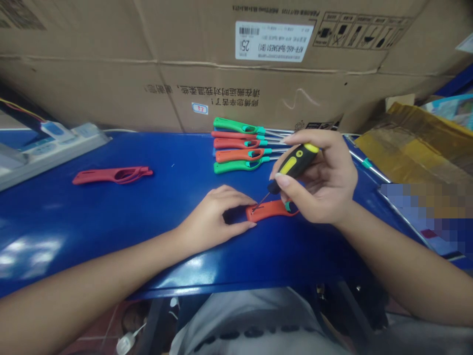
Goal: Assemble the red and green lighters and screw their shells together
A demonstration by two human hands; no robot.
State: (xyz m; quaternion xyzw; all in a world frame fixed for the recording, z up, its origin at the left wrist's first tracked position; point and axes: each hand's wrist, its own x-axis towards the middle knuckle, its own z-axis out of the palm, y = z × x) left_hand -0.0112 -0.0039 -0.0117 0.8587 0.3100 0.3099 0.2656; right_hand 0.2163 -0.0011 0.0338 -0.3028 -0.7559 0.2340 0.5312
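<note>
In my right hand (325,182) is a black and yellow screwdriver (295,165), its thin shaft slanting down to the left. The tip meets the slotted end of an orange gas lighter (271,211) lying on the blue table. My left hand (216,217) pinches the lighter's left end between thumb and fingers. Part of the lighter's right side is hidden behind my right hand. Behind lie several green, red and orange lighters (236,143) in a stack, metal tubes pointing right. A red lighter shell (113,175) rests alone on the left.
A large cardboard box (121,93) stands along the back edge of the blue table (92,231). On the left is a white power strip (70,148) with a plug. Brown tape-covered packaging (417,143) sits at the right, near a metal rod.
</note>
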